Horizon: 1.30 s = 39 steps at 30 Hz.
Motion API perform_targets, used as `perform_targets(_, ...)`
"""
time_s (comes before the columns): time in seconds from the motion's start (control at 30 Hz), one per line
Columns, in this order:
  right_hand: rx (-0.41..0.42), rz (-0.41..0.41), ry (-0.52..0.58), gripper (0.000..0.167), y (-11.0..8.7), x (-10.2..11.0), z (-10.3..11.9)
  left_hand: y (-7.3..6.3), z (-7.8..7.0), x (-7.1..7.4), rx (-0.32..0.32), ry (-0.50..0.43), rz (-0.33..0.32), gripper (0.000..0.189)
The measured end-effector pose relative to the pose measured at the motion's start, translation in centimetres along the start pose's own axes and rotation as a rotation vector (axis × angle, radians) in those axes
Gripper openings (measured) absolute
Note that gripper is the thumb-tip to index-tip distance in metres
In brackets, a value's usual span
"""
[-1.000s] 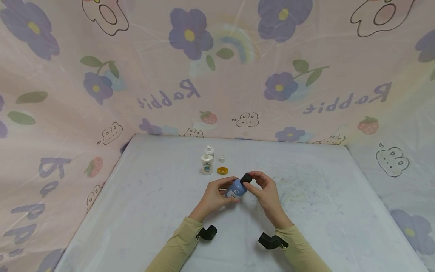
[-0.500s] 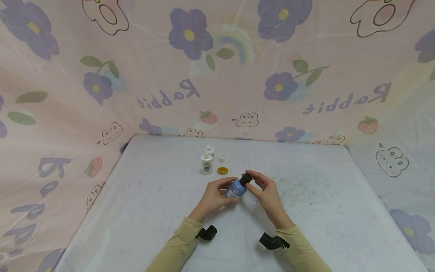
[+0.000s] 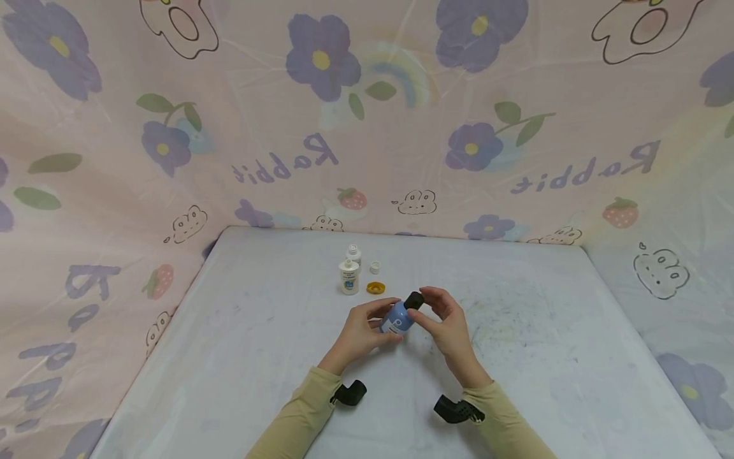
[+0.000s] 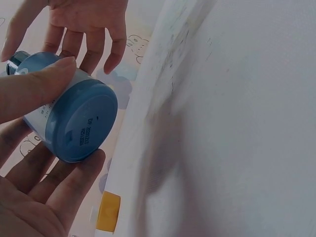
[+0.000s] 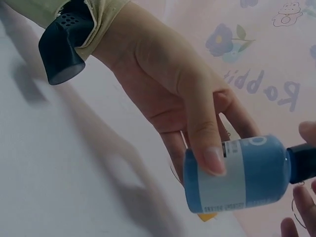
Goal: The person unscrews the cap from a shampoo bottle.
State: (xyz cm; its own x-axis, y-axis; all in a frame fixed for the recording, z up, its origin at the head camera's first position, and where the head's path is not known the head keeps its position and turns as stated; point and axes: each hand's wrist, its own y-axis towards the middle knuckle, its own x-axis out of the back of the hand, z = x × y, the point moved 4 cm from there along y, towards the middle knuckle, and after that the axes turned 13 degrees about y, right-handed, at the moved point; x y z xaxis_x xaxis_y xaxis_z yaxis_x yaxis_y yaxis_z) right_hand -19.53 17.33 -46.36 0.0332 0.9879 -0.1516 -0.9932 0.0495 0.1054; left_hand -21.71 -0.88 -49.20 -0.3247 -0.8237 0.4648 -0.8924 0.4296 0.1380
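A blue bottle (image 3: 397,319) with a pale label and a black cap (image 3: 414,300) is held tilted above the table, its cap pointing up and to the right. My left hand (image 3: 362,331) grips its body, thumb across the label and fingers behind, as the right wrist view shows. At the black cap is my right hand (image 3: 450,325), thumb and index finger on either side of it. Its other fingers hang loosely in the left wrist view. Printed text marks the bottle's base (image 4: 86,123).
Two white bottles (image 3: 349,278) without caps stand close together behind the hands. Beside them lie a small white cap (image 3: 375,268) and a yellow cap (image 3: 375,288). A white cloth covers the table (image 3: 258,319), with a patterned curtain (image 3: 378,127) around it.
My right thumb and index finger have shifted slightly around the black cap, lifting off a little and coming back. My left hand and the blue bottle have barely moved.
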Motion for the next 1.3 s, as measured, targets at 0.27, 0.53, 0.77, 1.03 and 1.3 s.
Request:
perform_targets(0.27, 0.005, -0.072, 0.008, 0.041, 0.0, -0.4, 0.2, 0.0, 0.0, -0.1, -0.004, -0.003, -0.001, 0.066)
perform_targets(0.53, 0.041, -0.111, 0.000, 0.040, 0.3, -0.3, -0.3, -0.1, -0.1, -0.2, -0.008, -0.008, -0.004, 0.066)
perform_targets(0.77, 0.028, -0.084, -0.017, 0.033, 0.0, -0.7, 0.9, -0.1, 0.0, -0.2, -0.011, 0.002, -0.003, 0.066)
perform_targets(1.03, 0.010, -0.037, -0.043, 0.032, -0.6, -1.3, 2.4, -0.2, 0.2, -0.2, 0.001, -0.001, 0.000, 0.068)
perform_targets(1.3, 0.004, 0.046, 0.003, 0.038, 0.0, -0.4, 0.9, -0.1, 0.3, 0.0, -0.006, 0.009, 0.001, 0.067)
